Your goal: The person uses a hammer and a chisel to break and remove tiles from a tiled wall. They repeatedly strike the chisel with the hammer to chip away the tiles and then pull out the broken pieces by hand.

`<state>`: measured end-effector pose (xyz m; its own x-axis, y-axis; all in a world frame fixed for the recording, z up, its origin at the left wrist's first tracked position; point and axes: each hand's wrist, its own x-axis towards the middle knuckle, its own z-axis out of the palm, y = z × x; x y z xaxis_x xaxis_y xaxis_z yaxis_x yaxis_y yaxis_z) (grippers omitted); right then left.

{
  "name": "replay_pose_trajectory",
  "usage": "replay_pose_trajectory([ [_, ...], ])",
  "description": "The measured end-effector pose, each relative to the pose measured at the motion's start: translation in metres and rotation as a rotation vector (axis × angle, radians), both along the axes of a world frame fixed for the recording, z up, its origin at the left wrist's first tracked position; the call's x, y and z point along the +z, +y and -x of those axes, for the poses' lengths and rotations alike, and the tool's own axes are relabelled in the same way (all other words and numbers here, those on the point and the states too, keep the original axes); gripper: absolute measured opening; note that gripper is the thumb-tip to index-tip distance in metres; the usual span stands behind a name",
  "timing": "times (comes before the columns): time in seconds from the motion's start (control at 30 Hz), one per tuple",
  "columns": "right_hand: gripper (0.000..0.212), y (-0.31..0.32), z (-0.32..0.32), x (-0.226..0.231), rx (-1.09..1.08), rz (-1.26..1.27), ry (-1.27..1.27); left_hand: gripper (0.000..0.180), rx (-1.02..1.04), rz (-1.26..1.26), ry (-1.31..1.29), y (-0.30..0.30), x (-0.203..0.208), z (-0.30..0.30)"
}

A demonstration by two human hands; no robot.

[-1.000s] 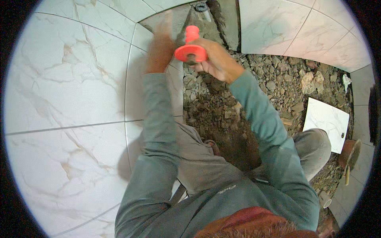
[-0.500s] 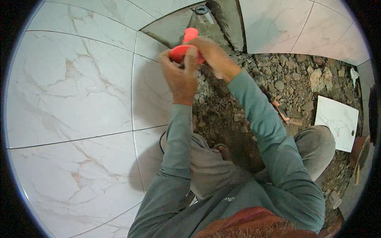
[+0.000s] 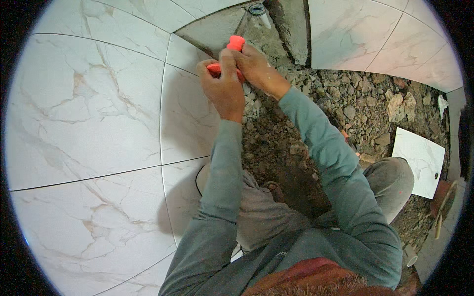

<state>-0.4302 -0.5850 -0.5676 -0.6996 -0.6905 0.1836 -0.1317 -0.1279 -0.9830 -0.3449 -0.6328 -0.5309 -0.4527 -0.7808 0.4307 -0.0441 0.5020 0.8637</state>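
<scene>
A bright orange-red plastic piece (image 3: 236, 43) is held between my two hands, close to the tiled wall corner. It has a knob-like, waisted end pointing away from me and a wider rounded part nearer me. My left hand (image 3: 224, 93) wraps that wider part, its thumb and fingers pressed on it. On the other side my right hand (image 3: 260, 71) has its fingers closed round the neck below the knob. Much of the piece is covered by my fingers, so its exact kind cannot be made out.
Large marbled tiles (image 3: 89, 113) cover the left side. Broken rubble (image 3: 345, 91) fills the ground ahead and right. A pipe end (image 3: 256, 9) juts out in the untiled far corner. A loose tile (image 3: 417, 163) with a dark hole lies right, near crumpled paper (image 3: 400, 106) and a pale cup (image 3: 410, 255).
My right hand has shifted its fingers up toward the knob. The orange-red piece has tilted, showing less of its wide rounded part. My left hand stays on it.
</scene>
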Motion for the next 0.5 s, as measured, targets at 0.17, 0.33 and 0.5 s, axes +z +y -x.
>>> replay_pose_trajectory([
  [0.17,0.031,-0.025,0.008,-0.025,-0.163,0.041,0.707,0.032,-0.046,0.096,0.171,-0.047,-0.023,0.013],
  [0.33,0.031,-0.048,0.003,-0.036,-0.280,0.021,0.719,0.031,-0.131,0.082,0.215,-0.073,-0.035,0.014],
  [0.5,0.028,-0.068,0.002,-0.034,0.014,0.191,0.233,0.032,-0.183,0.214,0.098,-0.111,-0.040,0.009],
])
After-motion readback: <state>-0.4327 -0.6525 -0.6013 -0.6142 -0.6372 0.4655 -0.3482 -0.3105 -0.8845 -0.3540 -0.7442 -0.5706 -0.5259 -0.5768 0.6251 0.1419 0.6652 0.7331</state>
